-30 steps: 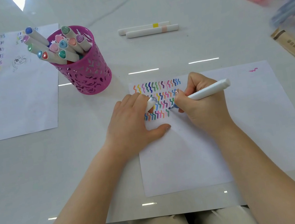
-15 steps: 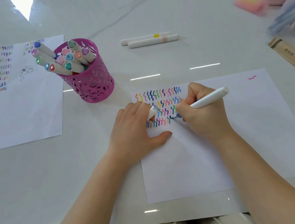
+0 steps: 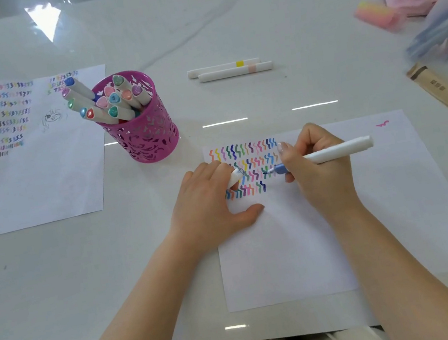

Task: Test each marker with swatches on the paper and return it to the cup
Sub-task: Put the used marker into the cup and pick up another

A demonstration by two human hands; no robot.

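On paper (image 3: 373, 219), third swatch row: I log right hand (image 3: 322, 180) gripping marker (image 3: 338, 149), blue tip touching paper. Left hand (image 3: 209, 211) rests on paper, curled round cap (image 3: 235, 176). Step: swatching. Next, I judge: recap, return to cup (image 3: 148, 135).

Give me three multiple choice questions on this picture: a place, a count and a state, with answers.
1. Where is the pink cup relative to the swatch paper under the hands? A. on it B. off it, right C. off it, upper left
2. How many white markers lie loose beyond that paper? A. one B. two C. four
3. The marker in the right hand is: A. uncapped B. capped C. snapped
Answers: 1 C, it stands past the sheet's left corner. 2 B, two lie side by side. 3 A, its blue tip shows; the left hand holds the cap.
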